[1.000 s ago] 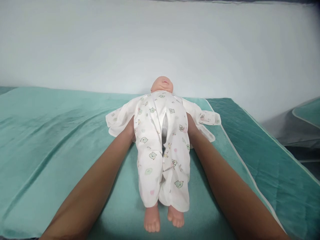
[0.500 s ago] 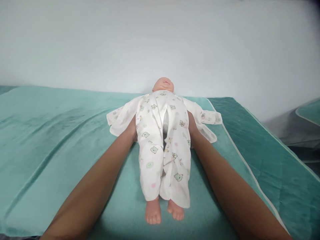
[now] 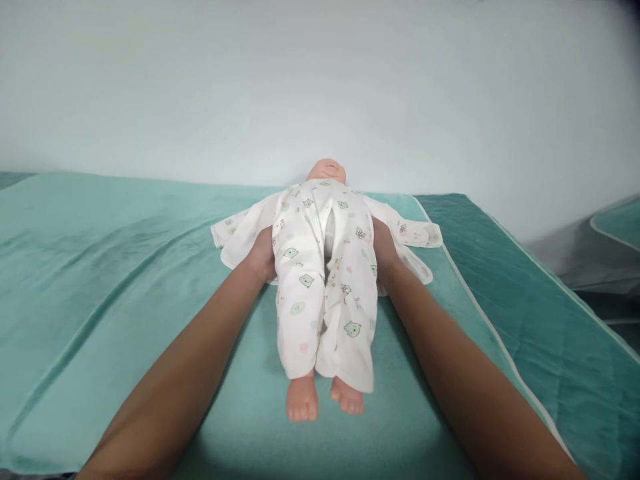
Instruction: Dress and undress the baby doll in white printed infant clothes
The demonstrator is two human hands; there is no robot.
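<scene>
A baby doll (image 3: 301, 400) lies on its back in the middle, feet towards me, head (image 3: 327, 170) at the far end. White baby trousers (image 3: 300, 287) printed with green animal faces cover its legs, with an open slit at the crotch. A matching white top (image 3: 250, 223) spreads out under it, sleeves stretched to both sides. My left hand (image 3: 263, 253) grips the doll at its left-side hip in view, and my right hand (image 3: 384, 247) grips the opposite hip. The fingers of both hands go under the doll and are hidden.
The doll is over a light green sheet (image 3: 125, 267) with creases at the left. A darker green quilted cover (image 3: 540, 287) shows along the right. A pale wall (image 3: 320, 80) stands behind the head. Another green-topped surface (image 3: 620, 223) is at the far right.
The doll's legs and feet have shifted away from me, towards the wall. Both my wrists show a little more beside the hips. The top has barely moved.
</scene>
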